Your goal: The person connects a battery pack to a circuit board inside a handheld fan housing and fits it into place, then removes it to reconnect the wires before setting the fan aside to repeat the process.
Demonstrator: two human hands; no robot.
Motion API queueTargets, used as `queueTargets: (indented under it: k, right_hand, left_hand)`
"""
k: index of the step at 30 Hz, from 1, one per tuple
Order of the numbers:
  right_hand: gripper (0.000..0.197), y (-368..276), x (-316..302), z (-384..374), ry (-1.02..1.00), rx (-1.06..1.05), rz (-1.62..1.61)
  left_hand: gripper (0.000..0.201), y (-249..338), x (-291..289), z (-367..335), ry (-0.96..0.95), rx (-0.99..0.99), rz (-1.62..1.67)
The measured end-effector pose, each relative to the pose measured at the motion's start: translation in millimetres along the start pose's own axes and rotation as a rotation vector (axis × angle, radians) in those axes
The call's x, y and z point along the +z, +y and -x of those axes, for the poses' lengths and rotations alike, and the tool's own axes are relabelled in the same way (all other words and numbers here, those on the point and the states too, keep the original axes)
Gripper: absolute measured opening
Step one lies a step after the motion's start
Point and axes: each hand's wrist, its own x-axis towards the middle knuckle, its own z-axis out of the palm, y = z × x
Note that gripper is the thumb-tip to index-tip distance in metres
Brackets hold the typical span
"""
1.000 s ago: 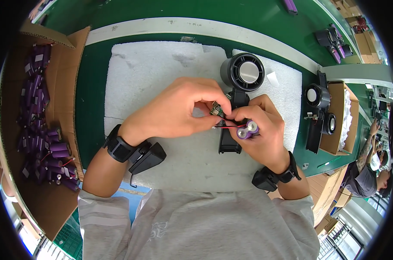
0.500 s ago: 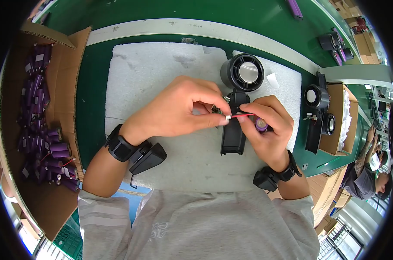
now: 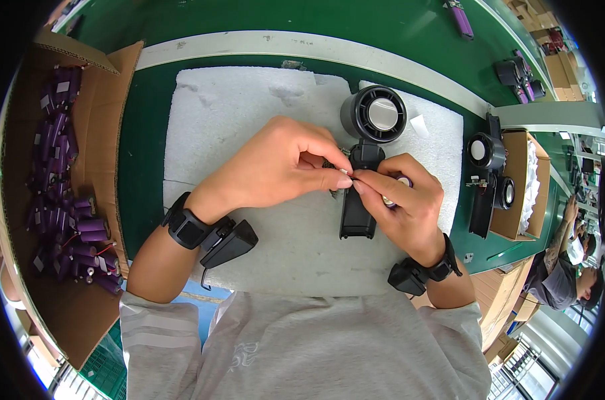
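Keep both pinches steady and square to each other: your left hand (image 3: 269, 167) grips a small white part (image 3: 344, 171) beside the circuit board (image 3: 328, 165); your right hand (image 3: 414, 207) cradles purple cells (image 3: 404, 181), fingertips meeting above the black housing (image 3: 358, 217). The red wire, visible between your hands half a second ago, is now hidden.

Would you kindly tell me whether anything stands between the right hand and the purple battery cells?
Nothing visible does: the right hand holds the purple battery cells directly, partly covering them.
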Motion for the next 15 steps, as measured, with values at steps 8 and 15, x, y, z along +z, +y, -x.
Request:
queueTargets:
  k: [8, 15]
  right_hand:
    - [0.015, -5.7, -2.0, -2.6, -0.051, 0.101, -0.079]
    - [0.013, -6.0, 1.1, -1.9, -0.058, 0.175, -0.153]
  left_hand:
    - [0.013, 2.5, -1.1, 0.2, 0.007, -0.007, 0.0]
    - [0.018, 2.3, -1.0, 1.5, -0.012, -0.021, -0.117]
